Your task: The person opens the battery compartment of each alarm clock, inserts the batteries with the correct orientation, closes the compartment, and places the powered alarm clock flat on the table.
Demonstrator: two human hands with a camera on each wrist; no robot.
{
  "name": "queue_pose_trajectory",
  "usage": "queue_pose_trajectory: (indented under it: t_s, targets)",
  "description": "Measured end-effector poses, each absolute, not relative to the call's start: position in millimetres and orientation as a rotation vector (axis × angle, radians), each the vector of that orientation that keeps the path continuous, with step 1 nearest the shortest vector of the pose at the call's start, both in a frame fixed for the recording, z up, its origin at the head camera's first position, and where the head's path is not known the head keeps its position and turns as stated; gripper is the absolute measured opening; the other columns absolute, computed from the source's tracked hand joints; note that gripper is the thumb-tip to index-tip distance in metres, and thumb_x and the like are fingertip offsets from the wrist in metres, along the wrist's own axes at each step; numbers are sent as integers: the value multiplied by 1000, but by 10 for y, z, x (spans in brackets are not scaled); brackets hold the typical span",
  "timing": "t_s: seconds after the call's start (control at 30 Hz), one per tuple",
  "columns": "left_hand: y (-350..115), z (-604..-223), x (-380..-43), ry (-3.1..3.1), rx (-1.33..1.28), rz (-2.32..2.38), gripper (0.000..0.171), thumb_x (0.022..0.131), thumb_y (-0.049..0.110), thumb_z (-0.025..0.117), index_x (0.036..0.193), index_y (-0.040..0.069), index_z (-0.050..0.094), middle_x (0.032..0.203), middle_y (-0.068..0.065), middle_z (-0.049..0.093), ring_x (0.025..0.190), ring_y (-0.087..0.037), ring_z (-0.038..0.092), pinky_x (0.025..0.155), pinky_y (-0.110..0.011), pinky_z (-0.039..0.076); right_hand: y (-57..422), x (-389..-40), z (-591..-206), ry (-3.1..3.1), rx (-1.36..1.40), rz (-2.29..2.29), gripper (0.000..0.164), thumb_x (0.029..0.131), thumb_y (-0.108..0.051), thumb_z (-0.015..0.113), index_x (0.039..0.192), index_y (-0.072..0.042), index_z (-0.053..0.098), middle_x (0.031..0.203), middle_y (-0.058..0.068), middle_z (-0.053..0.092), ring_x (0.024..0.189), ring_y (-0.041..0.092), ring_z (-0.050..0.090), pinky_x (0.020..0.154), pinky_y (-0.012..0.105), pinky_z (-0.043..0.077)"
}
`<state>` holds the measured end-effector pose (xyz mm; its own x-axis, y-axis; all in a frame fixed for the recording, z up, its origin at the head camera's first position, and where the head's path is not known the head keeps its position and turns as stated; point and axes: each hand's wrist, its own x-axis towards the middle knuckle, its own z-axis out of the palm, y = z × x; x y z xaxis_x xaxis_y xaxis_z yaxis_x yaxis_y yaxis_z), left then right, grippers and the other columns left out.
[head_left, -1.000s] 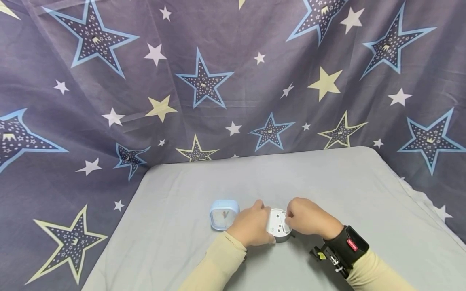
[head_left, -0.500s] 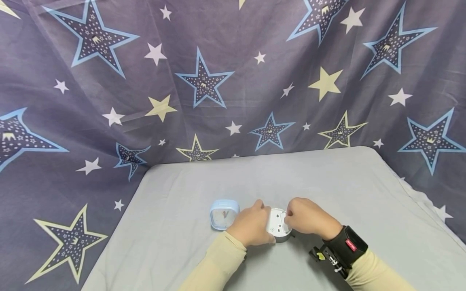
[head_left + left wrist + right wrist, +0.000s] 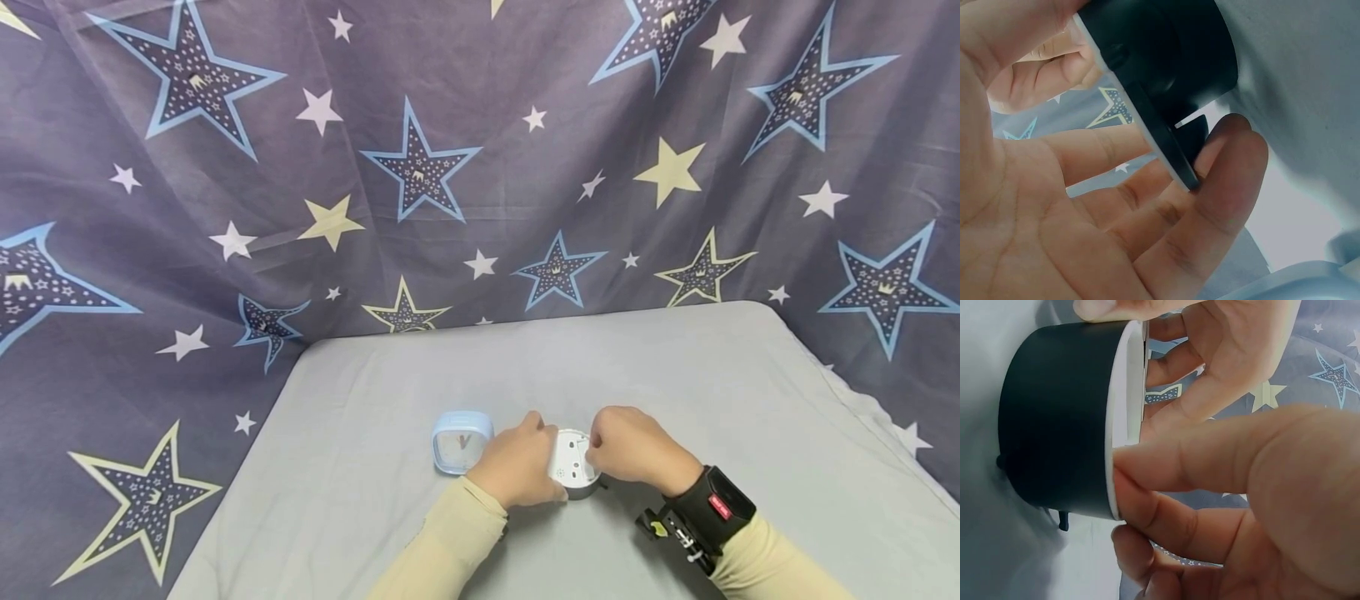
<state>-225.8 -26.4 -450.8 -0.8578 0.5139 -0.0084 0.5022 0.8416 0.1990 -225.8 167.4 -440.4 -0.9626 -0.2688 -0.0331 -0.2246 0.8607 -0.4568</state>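
A round alarm clock (image 3: 568,457) with a dark body and a white back rests on the grey cloth, its back turned up toward me. My left hand (image 3: 517,465) grips its left side, thumb and fingers round the rim. At the right edge of that back, the thumb and forefinger of my right hand (image 3: 633,446) pinch together; whatever is between the tips is hidden. The right wrist view shows the clock's black side (image 3: 1060,419), with small feet, and the right fingertips right at the white rim. In the left wrist view the fingers curl under the back's edge (image 3: 1175,169).
Left of the left hand sits a light blue square clock (image 3: 462,419) with rounded corners. The grey cloth (image 3: 360,433) covers the table, and a star-patterned curtain (image 3: 495,183) hangs behind and at both sides. A black strap with a camera mount (image 3: 712,508) is on the right wrist.
Both hands and the clock stay almost in place. The right hand has tipped slightly at the clock's edge, and the pale strip beside its fingertips shows less than before.
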Motion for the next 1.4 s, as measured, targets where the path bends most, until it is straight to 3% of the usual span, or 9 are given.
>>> queue_pose_trajectory:
  t_s: [0.47,0.77,1.0,1.4]
  targets:
    - [-269,-4522,-2259,2966,845,282,77,61,45,96,123,8,69,106,-4,58,67,-13,54,61,-27,49,1715,-2291,-4440,2973,-418,-670,25,77,-15,78,60,-19,60,63,-4,56,59,16,51,56,33,41]
    - [-267,-4528,-2268,2961,858,274,77,63,45,95,123,7,69,108,-4,58,67,-12,54,62,-26,50,1837,-2417,-4521,2772,-448,-944,29,75,-13,86,91,-8,61,79,2,60,72,18,55,66,33,47]
    - [-271,-4529,-2267,2966,850,275,77,63,45,95,124,7,69,110,-5,59,67,-13,55,62,-27,50,1922,-2551,-4666,2450,-403,-1247,24,77,-6,82,92,-1,64,72,6,62,60,17,59,55,30,50]
    - [-267,-4540,-2282,2961,847,278,78,63,45,95,125,7,68,111,-5,59,67,-12,55,62,-26,49,1971,-2615,-4760,2241,-401,-1403,29,80,-5,77,96,1,55,73,5,60,58,17,57,53,29,51]
